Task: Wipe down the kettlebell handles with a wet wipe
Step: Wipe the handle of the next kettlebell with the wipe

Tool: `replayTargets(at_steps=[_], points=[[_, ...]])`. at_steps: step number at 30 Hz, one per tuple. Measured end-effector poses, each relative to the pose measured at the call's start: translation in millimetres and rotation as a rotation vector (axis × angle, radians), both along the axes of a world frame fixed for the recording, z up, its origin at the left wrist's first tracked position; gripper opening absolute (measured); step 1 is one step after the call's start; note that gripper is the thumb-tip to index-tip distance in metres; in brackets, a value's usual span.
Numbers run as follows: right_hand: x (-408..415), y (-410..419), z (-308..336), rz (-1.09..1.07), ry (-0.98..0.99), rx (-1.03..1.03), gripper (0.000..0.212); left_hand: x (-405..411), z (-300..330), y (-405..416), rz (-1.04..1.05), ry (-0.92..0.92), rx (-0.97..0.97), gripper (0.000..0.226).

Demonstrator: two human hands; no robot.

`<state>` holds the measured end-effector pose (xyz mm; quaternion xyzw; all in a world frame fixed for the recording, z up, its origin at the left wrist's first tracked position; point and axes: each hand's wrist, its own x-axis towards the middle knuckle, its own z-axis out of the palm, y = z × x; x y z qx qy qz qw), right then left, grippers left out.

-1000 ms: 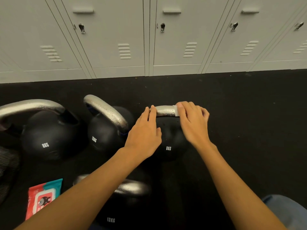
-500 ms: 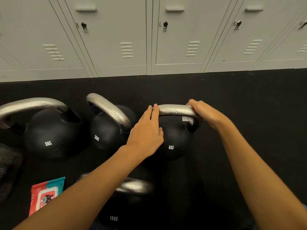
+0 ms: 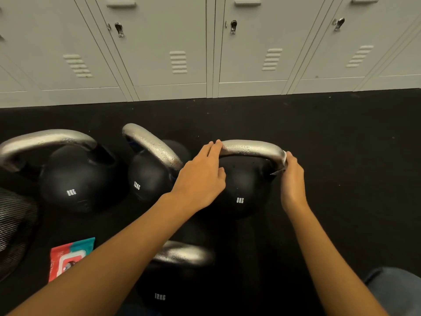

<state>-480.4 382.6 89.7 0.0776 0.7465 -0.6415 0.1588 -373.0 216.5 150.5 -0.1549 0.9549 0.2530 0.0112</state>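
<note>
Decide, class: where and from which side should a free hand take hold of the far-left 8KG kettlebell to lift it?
Grip the far-left kettlebell by the flat top of its silver handle, coming down from above. The handle arches upright over the ball, leaving a gap beneath for fingers to curl through, and nothing covers it.

Black rubber floor (image 3: 341, 137) across the middle and lower frame. Standing on it: an 8KG kettlebell (image 3: 75, 179) at left, a 12KG kettlebell (image 3: 148, 179) just right of it, another 8KG kettlebell (image 3: 246, 192) at centre, a second 12KG kettlebell (image 3: 173, 286) at bottom centre. Lying flat at lower left, a red-and-teal wipes pack (image 3: 68, 256).
</note>
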Motion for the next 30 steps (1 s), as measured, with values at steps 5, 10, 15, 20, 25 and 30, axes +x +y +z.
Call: replayTargets(at_steps=[5, 10, 15, 20, 25, 30], points=[[31.0, -8.3, -4.5, -0.146, 0.08, -0.099, 0.037, -0.7, 7.1, -4.7, 0.018, 0.018, 0.058, 0.054], [50.2, -6.8, -6.6, 0.025, 0.362, 0.029, 0.048, -11.2, 16.0, -12.2, 0.009, 0.005, 0.002, 0.036], [30.9, -2.3, -22.2, 0.223, 0.69, 0.196, 0.051, -23.1, 21.3, -22.2, -0.041, -0.003, -0.064, 0.025], [5.5, 13.5, -46.2, 0.175, 0.855, 0.203, 0.056, -24.0, 18.5, -24.0, -0.092, 0.024, -0.11, 0.026], [-2.0, 13.7, -54.2, 0.136, 1.016, 0.226, 0.055, -20.7, 14.1, -23.2, -0.128, 0.059, -0.167, 0.029], [-12.7, -0.6, -38.0, 0.288, 1.315, 0.34, 0.046, -18.5, 11.4, -25.9, -0.157, 0.089, -0.202, 0.03]])
